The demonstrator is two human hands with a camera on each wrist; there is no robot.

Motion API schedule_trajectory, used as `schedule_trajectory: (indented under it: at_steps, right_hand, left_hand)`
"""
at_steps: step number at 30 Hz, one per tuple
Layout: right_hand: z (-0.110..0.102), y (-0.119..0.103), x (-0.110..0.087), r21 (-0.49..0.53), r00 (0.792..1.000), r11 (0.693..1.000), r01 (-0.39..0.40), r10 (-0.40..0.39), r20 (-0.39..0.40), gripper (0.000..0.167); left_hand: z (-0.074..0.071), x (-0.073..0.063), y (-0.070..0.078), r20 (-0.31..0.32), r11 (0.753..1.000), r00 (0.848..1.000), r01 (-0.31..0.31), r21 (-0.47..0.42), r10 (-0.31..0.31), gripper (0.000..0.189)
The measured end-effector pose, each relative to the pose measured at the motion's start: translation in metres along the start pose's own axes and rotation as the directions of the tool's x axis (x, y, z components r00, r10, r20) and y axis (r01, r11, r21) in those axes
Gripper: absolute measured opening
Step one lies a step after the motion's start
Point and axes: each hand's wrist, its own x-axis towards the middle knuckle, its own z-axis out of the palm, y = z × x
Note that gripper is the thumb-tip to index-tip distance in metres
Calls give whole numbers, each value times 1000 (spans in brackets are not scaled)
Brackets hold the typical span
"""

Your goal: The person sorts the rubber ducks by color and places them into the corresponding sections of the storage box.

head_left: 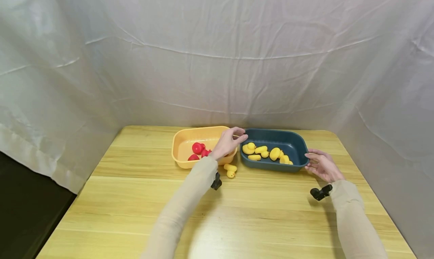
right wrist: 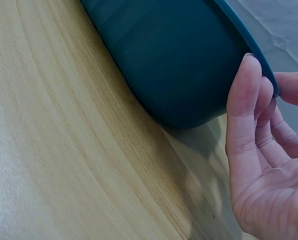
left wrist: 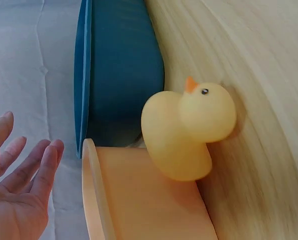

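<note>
My left hand (head_left: 229,142) is above the right side of a yellow-orange bin (head_left: 183,132), near the left end of a dark blue bin (head_left: 295,138). Its fingers are loosely bent with nothing between them, as the left wrist view also shows. On the right, my other hand (head_left: 323,166) grips the blue bin's right end, thumb and fingers at the rim (right wrist: 261,52). Several yellow rubber ducks (head_left: 275,154) lie inside the blue bin. Another yellow duck (left wrist: 189,132) lies on the table just in front of the yellow-orange bin. Rounded red toys (head_left: 197,148) are in that bin, partly hidden by my left arm.
Both bins stand side by side near the back edge of the wooden table (head_left: 264,213). A pale cloth (head_left: 217,78) hangs behind and at the sides. Black wrist devices (head_left: 320,193) are strapped at both sleeves.
</note>
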Motion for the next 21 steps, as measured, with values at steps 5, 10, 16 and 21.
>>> schedule_trajectory:
  at_steps: [5,10,16,21]
  right_hand:
    - [0,0,0,3,1000,1000,-1,1,2,15]
    - [-1,1,0,2,1000,1000,0,0,-5,14]
    - [0,1,0,-1,1000,1000,-1,1,-17,14]
    - [1,1,-1,1,1000,1000,-3,3,-9,14]
  left_hand:
    - [-4,-12,-6,26,1000,999,-28,2,28,37]
    - [-10,-30,-13,57,998,996,-63,14,62,34]
    - [-18,-57,-23,126,988,981,-151,28,146,32]
    - [-23,-79,-33,195,984,967,-175,34,166,36]
